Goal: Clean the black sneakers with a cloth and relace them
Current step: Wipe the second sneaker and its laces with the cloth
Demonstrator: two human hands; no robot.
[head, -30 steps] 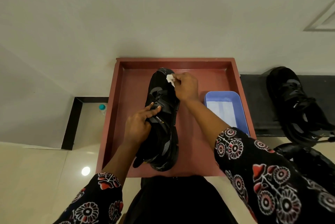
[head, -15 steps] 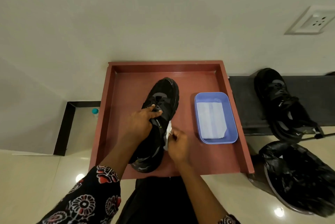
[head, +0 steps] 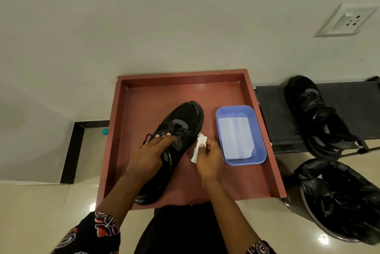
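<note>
while the left hand (head: 151,152) grips the sneaker (head: 174,142), the right hand (head: 209,157) pinches the cloth (head: 198,146).

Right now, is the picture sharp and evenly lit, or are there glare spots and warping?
Head view: mostly sharp; the black bin bag at the right edge is smeared. Lamp glare shows on the floor beside the red tray. The wide lens bends the wall socket askew.

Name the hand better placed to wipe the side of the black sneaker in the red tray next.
Right hand: it pinches the white cloth beside the black sneaker; left hand steadies it.
</note>
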